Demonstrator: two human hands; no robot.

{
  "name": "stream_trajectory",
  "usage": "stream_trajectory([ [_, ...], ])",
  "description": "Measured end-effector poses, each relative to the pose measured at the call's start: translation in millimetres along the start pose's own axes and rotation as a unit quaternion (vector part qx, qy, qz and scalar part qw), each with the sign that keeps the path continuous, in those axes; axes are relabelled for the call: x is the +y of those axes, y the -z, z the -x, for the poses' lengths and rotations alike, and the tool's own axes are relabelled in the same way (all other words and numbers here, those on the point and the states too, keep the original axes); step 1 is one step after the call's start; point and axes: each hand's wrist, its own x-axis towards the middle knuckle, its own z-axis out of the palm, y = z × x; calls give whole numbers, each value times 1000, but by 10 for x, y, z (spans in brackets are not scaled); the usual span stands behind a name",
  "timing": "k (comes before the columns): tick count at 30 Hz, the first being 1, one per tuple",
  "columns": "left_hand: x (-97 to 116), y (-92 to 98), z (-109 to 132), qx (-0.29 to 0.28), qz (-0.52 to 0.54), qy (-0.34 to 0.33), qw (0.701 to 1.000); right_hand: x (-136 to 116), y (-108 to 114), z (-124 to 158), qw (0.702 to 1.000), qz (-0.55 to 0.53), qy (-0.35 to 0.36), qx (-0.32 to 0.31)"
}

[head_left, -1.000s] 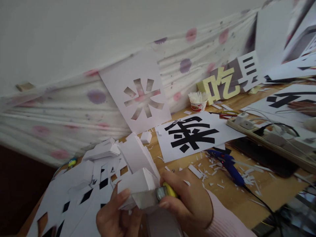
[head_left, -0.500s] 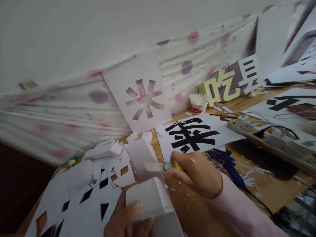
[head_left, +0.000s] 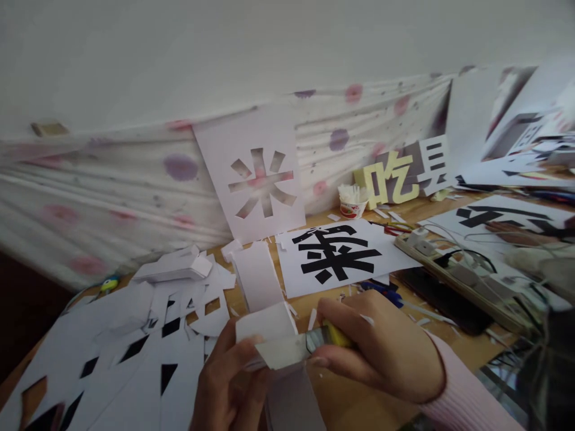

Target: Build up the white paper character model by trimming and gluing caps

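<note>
My right hand [head_left: 381, 347] is closed round a yellow-handled utility knife [head_left: 309, 344], whose wide blade lies across a white foam-board piece [head_left: 265, 326]. My left hand [head_left: 229, 389] grips that white piece from below, thumb on its front face. The piece is held low at the near edge of the wooden table [head_left: 453, 347]. Behind it a longer white strip [head_left: 258, 278] lies on the table.
A sheet printed with a black character [head_left: 336, 254] lies past my hands, and a white stencil sheet [head_left: 256, 179] leans on the spotted cloth. Cut-out paper scraps [head_left: 135, 335] cover the left. A power strip with cables [head_left: 449, 257], a small cup [head_left: 353, 203] and foam letters [head_left: 386, 179] stand right.
My right hand has brought the knife back down from above the table onto the white piece. My left hand turned the piece and the view shifted right.
</note>
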Motion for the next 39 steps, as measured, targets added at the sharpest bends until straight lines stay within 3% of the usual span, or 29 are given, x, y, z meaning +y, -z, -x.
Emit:
stream_trajectory([
  [8, 22, -13, 18, -47, -34, -98, 994, -64, 44, 68, 999, -19, -22, -19],
  [13, 132, -51, -34, -61, 3, -98, 993, -59, 29, 116, 999, -6, -22, -30],
  [16, 175, -73, -71, -66, 4, -105, 992, -53, 23, 147, 999, 33, -5, -5],
  [22, 139, -67, -105, -92, 32, -101, 990, -32, 40, 132, 998, 58, 8, 10],
  [39, 138, -115, -121, -46, 10, -134, 990, 108, -64, 27, 998, 56, -24, 35],
])
